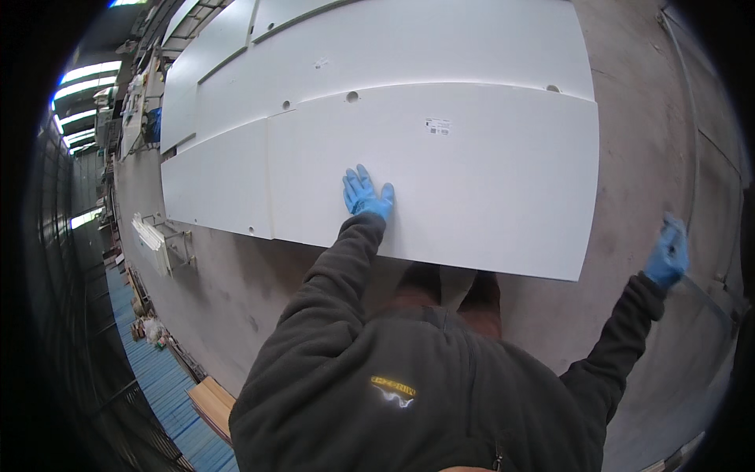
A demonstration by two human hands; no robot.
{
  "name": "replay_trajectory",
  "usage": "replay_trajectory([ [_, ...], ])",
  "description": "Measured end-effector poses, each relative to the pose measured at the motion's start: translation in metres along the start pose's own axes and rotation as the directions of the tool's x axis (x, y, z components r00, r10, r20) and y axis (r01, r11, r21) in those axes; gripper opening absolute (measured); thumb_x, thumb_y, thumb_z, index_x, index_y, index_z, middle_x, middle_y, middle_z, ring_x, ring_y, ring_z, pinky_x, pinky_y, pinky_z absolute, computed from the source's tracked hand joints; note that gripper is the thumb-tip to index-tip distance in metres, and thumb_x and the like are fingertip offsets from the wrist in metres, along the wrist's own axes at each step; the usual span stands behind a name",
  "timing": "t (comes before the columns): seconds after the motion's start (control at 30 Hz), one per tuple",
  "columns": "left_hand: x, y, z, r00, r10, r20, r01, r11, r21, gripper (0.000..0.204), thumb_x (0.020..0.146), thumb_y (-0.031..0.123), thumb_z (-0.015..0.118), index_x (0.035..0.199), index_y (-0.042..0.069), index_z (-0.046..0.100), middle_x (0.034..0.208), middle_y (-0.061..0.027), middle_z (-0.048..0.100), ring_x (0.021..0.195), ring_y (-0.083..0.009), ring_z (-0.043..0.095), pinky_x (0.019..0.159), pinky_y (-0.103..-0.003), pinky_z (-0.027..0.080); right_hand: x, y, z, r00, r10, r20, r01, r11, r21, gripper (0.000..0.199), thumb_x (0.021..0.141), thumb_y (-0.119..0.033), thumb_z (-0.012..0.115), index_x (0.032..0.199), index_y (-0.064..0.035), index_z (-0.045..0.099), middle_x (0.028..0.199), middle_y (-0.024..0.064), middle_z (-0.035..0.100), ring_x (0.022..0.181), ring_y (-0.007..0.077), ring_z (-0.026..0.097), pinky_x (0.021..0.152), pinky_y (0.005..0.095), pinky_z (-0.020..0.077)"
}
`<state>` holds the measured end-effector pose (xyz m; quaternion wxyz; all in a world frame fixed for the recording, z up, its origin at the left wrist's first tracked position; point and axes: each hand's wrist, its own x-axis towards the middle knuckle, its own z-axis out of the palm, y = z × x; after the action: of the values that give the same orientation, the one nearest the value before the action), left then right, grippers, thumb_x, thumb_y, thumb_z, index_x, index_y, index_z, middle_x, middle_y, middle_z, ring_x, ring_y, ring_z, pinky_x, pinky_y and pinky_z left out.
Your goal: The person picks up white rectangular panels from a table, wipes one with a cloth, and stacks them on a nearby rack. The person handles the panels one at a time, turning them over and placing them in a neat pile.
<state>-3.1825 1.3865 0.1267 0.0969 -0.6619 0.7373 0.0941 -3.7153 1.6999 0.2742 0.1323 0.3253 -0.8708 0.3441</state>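
Observation:
My left hand (pixel 368 195), in a blue glove, lies flat with fingers spread on a large white panel (pixel 487 189). A small printed label (pixel 439 127) sits on that panel's upper part, and a round hole (pixel 352 97) shows by its far edge. Off to the right, beyond the panel's end and above the floor, is my right hand (pixel 668 252), also gloved in blue. Its fingers look curled in, slightly blurred, with a pale blur at the top. What it holds, if anything, I cannot make out.
More white panels (pixel 440 47) lie side by side and overlapping beyond and to the left, several with round holes. A rack with white strips (pixel 153 244) stands on the grey floor (pixel 212 315) at left. Brown boards (pixel 211 401) lie at the lower left.

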Motion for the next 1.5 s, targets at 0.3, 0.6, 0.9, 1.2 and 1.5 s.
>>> replay_trajectory([
  [0.3,0.013,-0.017,0.033,0.992,0.109,-0.060,-0.104,0.991,0.089,0.097,0.090,0.057,0.052,0.158,0.003,0.010,0.162,-0.0291,0.009,0.151,-0.0427,0.009,0.123,-0.050,0.010,-0.244,0.037,0.070,0.813,0.493,0.310,-0.518,0.855,0.001,0.048,0.091,-0.021,0.068,0.130,0.0054,0.057,0.135,0.0227,0.059,0.123,0.0334,0.058,0.105,0.0400,0.0447],
  [0.6,0.013,-0.011,0.033,0.999,0.041,0.025,-0.043,0.996,0.077,0.095,0.094,0.062,0.046,0.159,0.006,0.003,0.163,-0.0282,0.001,0.152,-0.0418,0.003,0.123,-0.050,0.009,-0.276,0.039,0.063,0.791,0.560,0.247,-0.591,0.804,0.070,0.042,0.093,-0.023,0.060,0.128,-0.0003,0.060,0.129,0.0227,0.061,0.118,0.0387,0.059,0.101,0.0433,0.0469],
  [0.9,0.023,-0.019,0.041,0.999,0.010,0.040,-0.015,0.991,0.135,0.100,0.092,0.068,0.043,0.158,0.004,0.002,0.161,-0.0318,0.004,0.150,-0.0456,0.007,0.122,-0.052,0.011,-0.276,0.033,0.053,0.873,0.451,0.188,-0.453,0.891,-0.033,0.042,0.090,-0.020,0.061,0.128,-0.0015,0.060,0.129,0.0185,0.063,0.117,0.0370,0.060,0.101,0.0453,0.0457],
  [1.2,0.007,-0.040,0.031,0.933,-0.360,0.001,0.356,0.923,-0.146,0.090,0.092,0.054,0.057,0.156,0.002,0.020,0.162,-0.0269,0.012,0.149,-0.0398,0.016,0.122,-0.046,0.019,-0.284,0.040,0.057,0.836,0.473,0.280,-0.499,0.866,0.027,0.047,0.090,-0.020,0.061,0.133,0.0006,0.056,0.129,0.0241,0.061,0.117,0.0412,0.058,0.099,0.0470,0.0465],
  [1.5,-0.059,-0.117,0.022,0.349,-0.886,0.305,0.791,0.104,-0.603,0.082,0.092,0.049,0.057,0.152,0.000,0.028,0.159,-0.0269,0.021,0.146,-0.0397,0.026,0.120,-0.046,0.027,-0.199,0.044,0.115,0.756,0.451,0.475,-0.538,0.841,0.057,0.053,0.097,-0.031,0.060,0.134,0.0067,0.053,0.132,0.0249,0.060,0.121,0.0337,0.059,0.101,0.0403,0.0466],
])
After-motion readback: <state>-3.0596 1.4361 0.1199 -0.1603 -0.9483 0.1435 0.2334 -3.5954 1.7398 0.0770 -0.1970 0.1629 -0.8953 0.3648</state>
